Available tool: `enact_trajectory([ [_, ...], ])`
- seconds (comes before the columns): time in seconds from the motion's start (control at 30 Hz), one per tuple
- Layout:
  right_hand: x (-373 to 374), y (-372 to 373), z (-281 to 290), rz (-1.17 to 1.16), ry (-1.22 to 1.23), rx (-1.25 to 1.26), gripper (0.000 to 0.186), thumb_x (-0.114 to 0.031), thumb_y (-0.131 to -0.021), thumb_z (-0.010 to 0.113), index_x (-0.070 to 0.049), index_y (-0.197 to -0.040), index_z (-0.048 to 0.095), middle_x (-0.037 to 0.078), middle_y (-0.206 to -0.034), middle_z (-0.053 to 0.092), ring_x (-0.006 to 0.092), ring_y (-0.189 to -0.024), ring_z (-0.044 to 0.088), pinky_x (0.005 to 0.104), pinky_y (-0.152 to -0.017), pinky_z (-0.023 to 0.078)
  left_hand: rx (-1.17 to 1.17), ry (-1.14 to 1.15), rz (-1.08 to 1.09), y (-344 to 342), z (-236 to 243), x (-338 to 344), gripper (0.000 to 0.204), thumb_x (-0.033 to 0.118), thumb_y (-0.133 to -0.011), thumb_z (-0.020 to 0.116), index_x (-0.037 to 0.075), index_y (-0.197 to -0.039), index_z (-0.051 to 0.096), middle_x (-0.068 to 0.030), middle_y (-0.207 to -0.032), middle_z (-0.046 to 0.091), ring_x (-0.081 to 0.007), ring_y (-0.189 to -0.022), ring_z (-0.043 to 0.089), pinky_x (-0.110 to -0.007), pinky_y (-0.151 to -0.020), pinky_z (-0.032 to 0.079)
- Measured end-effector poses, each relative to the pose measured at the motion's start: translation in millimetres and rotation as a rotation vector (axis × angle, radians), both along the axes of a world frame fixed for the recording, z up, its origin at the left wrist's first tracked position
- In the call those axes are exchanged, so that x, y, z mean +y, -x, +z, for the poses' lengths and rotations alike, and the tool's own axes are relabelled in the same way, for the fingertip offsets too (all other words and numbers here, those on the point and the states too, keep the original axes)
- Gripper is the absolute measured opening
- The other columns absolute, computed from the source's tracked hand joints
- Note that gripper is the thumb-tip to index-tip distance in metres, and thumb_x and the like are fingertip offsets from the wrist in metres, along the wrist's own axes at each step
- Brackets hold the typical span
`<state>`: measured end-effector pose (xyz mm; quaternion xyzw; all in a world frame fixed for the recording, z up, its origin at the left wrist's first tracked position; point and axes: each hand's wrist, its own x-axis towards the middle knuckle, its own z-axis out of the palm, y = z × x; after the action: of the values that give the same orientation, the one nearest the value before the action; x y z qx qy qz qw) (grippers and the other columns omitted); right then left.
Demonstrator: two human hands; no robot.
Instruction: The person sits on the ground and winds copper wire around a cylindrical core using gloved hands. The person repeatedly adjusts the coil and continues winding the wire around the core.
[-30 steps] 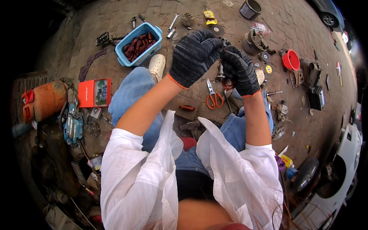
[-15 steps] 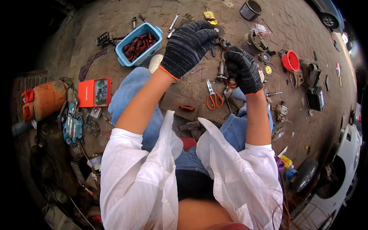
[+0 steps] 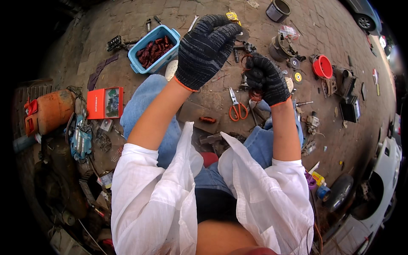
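Both my hands wear dark grey-black knitted gloves with orange cuffs, raised ahead of my knees. My right hand [image 3: 268,80] is closed around copper wire; a reddish coil of the copper wire [image 3: 255,94] hangs below its fingers, and a thin loop shows above them. My left hand [image 3: 207,49] is to its left and apart from it, fingers bent together and pointing right; whatever they pinch, if anything, is too fine to make out. Beneath the hands lie scissors [image 3: 239,112] with orange handles. A dark reddish wire bundle [image 3: 208,120] rests on a flat board [image 3: 187,111].
A blue plastic basin [image 3: 132,57] of dark red-brown pieces stands left of my left hand. A red box [image 3: 96,104] and an orange gas cylinder [image 3: 55,111] lie farther left. On the right are a red bowl [image 3: 322,67], a dark can [image 3: 278,11] and scattered metal parts.
My left hand has shifted a little left and up, now covering part of the wrench beyond it. My right hand has moved slightly left and turned, with the copper wire still in it.
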<state>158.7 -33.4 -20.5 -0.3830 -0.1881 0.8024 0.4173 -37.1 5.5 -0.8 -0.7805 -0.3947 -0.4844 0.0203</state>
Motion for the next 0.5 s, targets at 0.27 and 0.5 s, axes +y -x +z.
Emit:
enact_trajectory([
  [0.27,0.4,-4.7,-3.2,0.037,-0.056,-0.032,0.017,-0.024,-0.083,0.053,-0.009,-0.077,0.053,-0.004,-0.054,0.039,0.0052,-0.042,0.034,0.0194,-0.037,0.025,0.224,-0.058,-0.102,0.3,-3.2,5.0,0.03,0.012,-0.07,0.066,0.016,-0.099,0.065,-0.006,-0.102,0.062,-0.0255,-0.088,0.059,-0.036,-0.076,0.048],
  [0.5,-4.0,-3.9,1.6,0.166,-0.025,0.063,0.019,-0.022,-0.084,0.052,-0.006,-0.075,0.052,-0.005,-0.053,0.036,0.0049,-0.043,0.031,0.0194,-0.039,0.024,0.069,0.22,-0.361,-3.6,-8.8,-0.8,0.025,0.009,-0.071,0.065,0.011,-0.096,0.066,-0.0079,-0.1,0.061,-0.0255,-0.094,0.055,-0.036,-0.081,0.046],
])
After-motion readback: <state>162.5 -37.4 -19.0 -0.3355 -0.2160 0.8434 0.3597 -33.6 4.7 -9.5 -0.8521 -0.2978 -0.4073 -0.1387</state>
